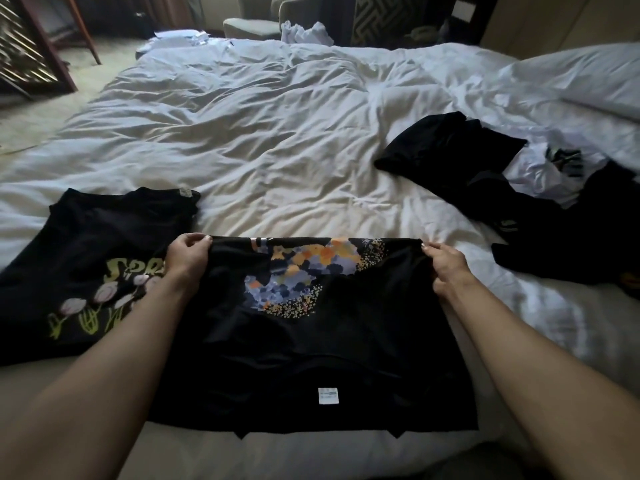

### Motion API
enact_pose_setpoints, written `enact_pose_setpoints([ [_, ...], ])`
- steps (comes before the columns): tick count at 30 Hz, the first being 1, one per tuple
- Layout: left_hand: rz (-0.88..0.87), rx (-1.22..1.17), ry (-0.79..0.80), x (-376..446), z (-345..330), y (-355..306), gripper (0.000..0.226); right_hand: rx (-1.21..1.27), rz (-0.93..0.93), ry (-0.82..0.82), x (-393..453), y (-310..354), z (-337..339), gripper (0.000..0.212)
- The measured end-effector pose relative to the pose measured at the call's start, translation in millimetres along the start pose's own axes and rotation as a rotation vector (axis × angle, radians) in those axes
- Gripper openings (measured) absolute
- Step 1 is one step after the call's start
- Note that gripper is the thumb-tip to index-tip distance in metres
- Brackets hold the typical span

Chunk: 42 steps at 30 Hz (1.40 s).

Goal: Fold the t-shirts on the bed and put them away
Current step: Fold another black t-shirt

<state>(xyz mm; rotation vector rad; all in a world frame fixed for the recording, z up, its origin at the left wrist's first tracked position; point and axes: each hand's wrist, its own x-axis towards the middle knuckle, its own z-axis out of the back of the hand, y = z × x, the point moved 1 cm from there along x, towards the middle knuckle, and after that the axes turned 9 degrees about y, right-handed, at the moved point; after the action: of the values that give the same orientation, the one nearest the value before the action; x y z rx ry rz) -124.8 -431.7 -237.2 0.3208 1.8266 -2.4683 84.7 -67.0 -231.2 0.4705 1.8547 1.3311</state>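
A black t-shirt (332, 348) with an orange and lilac print lies on the bed in front of me, its neck label toward me. My left hand (187, 254) grips its far left corner and my right hand (446, 268) grips its far right corner, so the far edge is held taut just above the cover. To the left lies a second black t-shirt (93, 258) with yellow letters and pink flowers, folded. At the right lies a heap of unfolded black and white clothes (512, 181).
The bed carries a rumpled white duvet (263, 133), with a pillow (588, 77) at the far right. More white clothes (304, 32) sit at the bed's far end by an armchair (249, 26). A wooden frame (41, 50) stands on the carpet at the far left.
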Motion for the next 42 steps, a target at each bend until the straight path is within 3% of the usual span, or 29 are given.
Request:
enact_pose_setpoints([
  [3,0.022,0.140,0.089,-5.2,6.3,-0.6,0.022,-0.166,0.056,0.002,0.6,4.0,1.6,0.005],
  [6,0.099,0.035,0.137,-4.8,11.9,-4.7,0.026,-0.157,0.002,0.050,-1.5,11.8,-0.5,0.012],
  [10,0.124,-0.037,0.115,3.2,10.8,-7.8,0.017,-0.147,0.027,-0.006,-5.7,10.5,3.7,0.018],
  [13,0.192,-0.148,0.108,8.2,10.7,-6.8,0.010,-0.246,0.057,0.162,-11.2,5.9,10.0,0.009],
  [15,0.243,-0.207,0.133,13.0,10.5,-5.7,0.008,-0.350,0.086,0.267,-9.7,6.7,11.6,0.027],
  [17,0.262,-0.235,0.158,16.9,10.0,-4.3,0.007,-0.432,0.118,0.293,-7.3,11.5,8.6,0.031],
  [22,0.252,-0.277,0.114,26.0,13.8,2.9,0.006,-0.541,0.225,0.086,7.8,8.9,15.4,0.010],
  [24,0.244,-0.259,0.097,26.8,13.2,4.9,0.017,-0.535,0.256,0.080,9.0,3.4,20.6,0.017],
  [26,0.223,-0.228,0.076,26.5,13.7,6.1,0.025,-0.541,0.285,0.164,5.9,3.5,20.7,0.039],
  [29,0.188,-0.197,0.089,24.5,13.9,7.2,0.025,-0.842,0.339,0.389,5.0,15.8,14.9,0.054],
  [33,0.159,-0.174,0.081,17.4,10.6,5.5,0.004,-1.293,0.410,0.417,16.2,35.4,8.4,0.030],
  [39,0.142,-0.147,-0.010,18.4,6.4,7.4,0.004,-0.869,0.416,0.324,15.8,29.7,18.2,0.018],
  [42,0.152,-0.117,-0.037,20.1,6.4,8.9,0.016,-0.651,0.368,0.243,17.9,20.3,26.4,0.027],
])
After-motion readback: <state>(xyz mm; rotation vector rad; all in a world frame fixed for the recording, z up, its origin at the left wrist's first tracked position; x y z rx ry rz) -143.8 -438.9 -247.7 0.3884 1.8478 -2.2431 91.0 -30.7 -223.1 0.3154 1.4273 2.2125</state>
